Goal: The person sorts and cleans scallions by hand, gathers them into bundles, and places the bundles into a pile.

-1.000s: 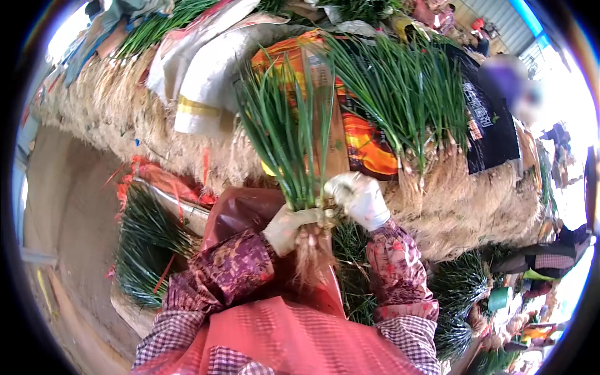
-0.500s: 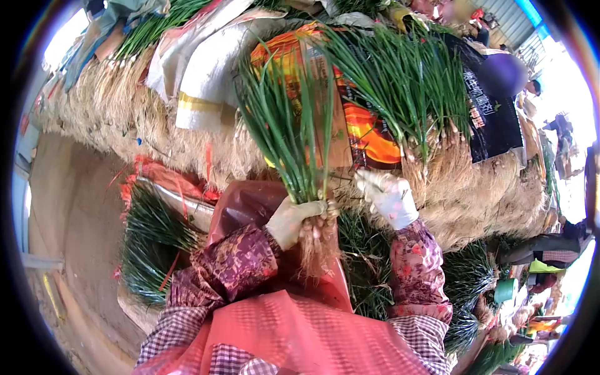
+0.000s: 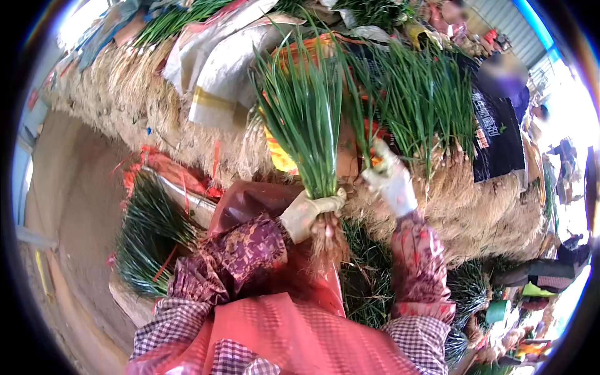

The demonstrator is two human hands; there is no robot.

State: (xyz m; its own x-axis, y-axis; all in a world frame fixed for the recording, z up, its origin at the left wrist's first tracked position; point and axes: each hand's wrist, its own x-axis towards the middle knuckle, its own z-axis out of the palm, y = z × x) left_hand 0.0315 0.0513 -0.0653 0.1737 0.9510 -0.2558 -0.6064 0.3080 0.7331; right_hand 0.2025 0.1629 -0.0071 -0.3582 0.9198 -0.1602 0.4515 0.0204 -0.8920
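Bunch of spring onions (image 3: 306,131) closed in the left hand (image 3: 312,212), a few thin stalks (image 3: 361,125) at the right

The gloved left hand is wrapped around the lower stems of the bunch, its grip narrowed firmly on them. The green leaves fan out above the grip, away from the body. Just below the grip hang the pale bulbs (image 3: 324,229) and the tangled roots (image 3: 326,251), in front of the red apron (image 3: 281,334).

The right hand (image 3: 392,181), gloved too, is just beside the bunch and apart from it, a little higher in view. Its grip is pinched narrow on the lower part of the thin stalks, which rise beyond the fingertips; exactly how the fingers meet them is partly hidden.

Beyond the right hand, a row of spring onions (image 3: 425,103) lies on a heap, next to a black printed sack (image 3: 498,140). Pale roots (image 3: 462,215) cover the near face of the heap. A white sack (image 3: 226,81) drapes over it, left of the held leaves. Near the left sleeve (image 3: 247,253), another green bundle (image 3: 147,240) lies beside red netting (image 3: 169,170).
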